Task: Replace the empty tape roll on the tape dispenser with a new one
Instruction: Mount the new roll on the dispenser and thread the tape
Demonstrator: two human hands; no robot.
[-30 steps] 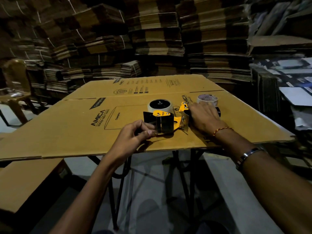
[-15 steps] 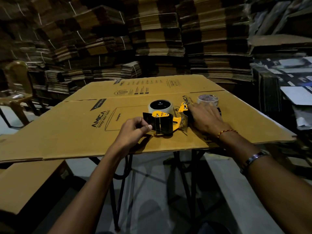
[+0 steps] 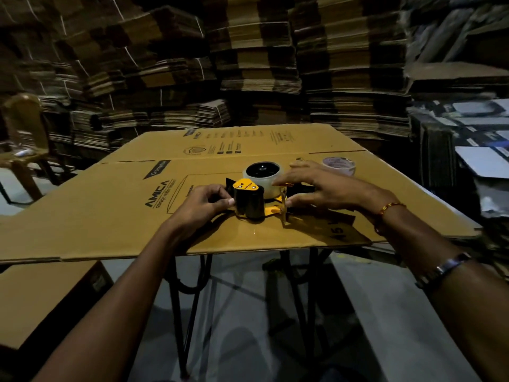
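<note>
A yellow and black tape dispenser [image 3: 249,206] lies on its side on a flattened cardboard box [image 3: 110,205] that covers the table. A clear tape roll [image 3: 271,181] sits on its black hub. My left hand [image 3: 205,202] pinches the dispenser's black front guard from the left. My right hand [image 3: 316,188] reaches in from the right with fingers stretched out. Its fingertips touch the roll's side and its thumb lies by the yellow base near the blade. A second, pale roll [image 3: 339,165] lies flat behind my right hand; I cannot tell if it is empty.
Tall stacks of flattened cartons [image 3: 261,64] wall in the back and sides. A wooden chair [image 3: 23,139] stands at the far left. Another cardboard sheet [image 3: 41,293] lies lower at the front left. The table's black legs [image 3: 187,299] show under the near edge.
My right hand has come off the dispenser's handle and stretched its fingers toward the tape roll. My left hand stays at the front guard.
</note>
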